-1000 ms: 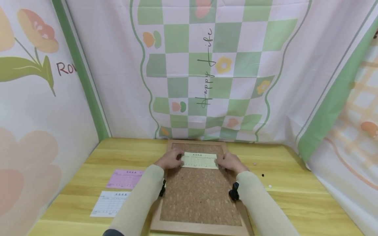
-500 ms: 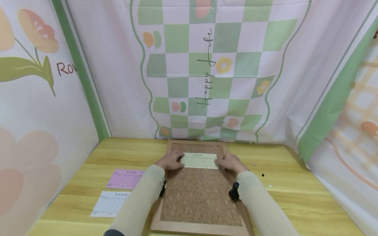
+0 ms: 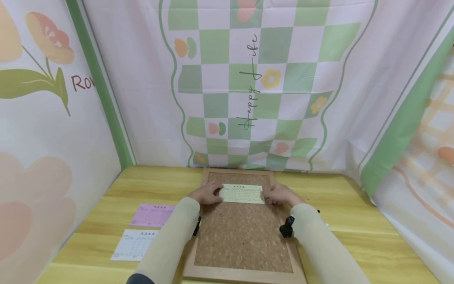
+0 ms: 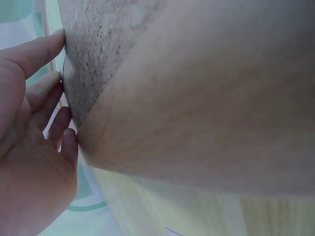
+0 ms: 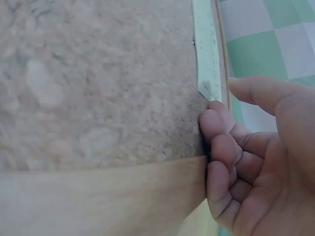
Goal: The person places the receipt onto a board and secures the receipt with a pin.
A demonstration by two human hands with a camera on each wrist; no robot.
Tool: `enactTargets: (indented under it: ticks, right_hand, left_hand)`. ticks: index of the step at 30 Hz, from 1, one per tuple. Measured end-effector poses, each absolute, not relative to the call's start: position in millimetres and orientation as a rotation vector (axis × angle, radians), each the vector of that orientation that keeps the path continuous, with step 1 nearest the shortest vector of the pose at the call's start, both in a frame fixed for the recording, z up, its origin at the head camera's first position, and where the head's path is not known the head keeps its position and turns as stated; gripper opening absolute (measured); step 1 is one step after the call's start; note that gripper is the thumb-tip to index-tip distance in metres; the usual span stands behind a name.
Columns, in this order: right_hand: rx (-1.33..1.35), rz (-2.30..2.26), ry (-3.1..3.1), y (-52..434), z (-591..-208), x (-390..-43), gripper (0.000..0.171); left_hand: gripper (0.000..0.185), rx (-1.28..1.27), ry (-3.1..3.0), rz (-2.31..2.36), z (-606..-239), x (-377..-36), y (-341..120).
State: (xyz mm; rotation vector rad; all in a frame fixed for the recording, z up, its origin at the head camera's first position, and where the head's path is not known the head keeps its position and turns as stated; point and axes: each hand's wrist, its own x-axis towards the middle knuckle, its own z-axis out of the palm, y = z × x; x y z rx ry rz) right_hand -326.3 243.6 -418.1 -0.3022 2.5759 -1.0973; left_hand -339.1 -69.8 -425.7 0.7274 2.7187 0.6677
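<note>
Hiding the card's [image 3: 242,193] ends, both hands [image 3: 207,193] seemingly press it.

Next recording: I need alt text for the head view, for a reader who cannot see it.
Two hands, left hand and right hand, touch the ends of a pale yellow card lying near the top of a framed cork board on a wooden table. A pink card and white card lie to the left.

card [image 3: 242,193] on corkboard [image 3: 242,240] far end | two sheets [image 3: 142,228] left of board
</note>
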Motion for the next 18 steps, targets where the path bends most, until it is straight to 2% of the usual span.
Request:
enactTargets:
  ticks: [13,18]
  right_hand:
    - [-0.239,-1.124,2.594,259.5,-410.6,-326.1,0.033]
    - [-0.248,-1.124,2.623,272.8,-406.9,-325.7,0.035]
  left_hand:
    - [0.053,0.733,2.705,0.615,-425.3,-338.8,-70.3]
    - [0.053,0.732,2.701,0.632,-425.2,-338.9,-69.8]
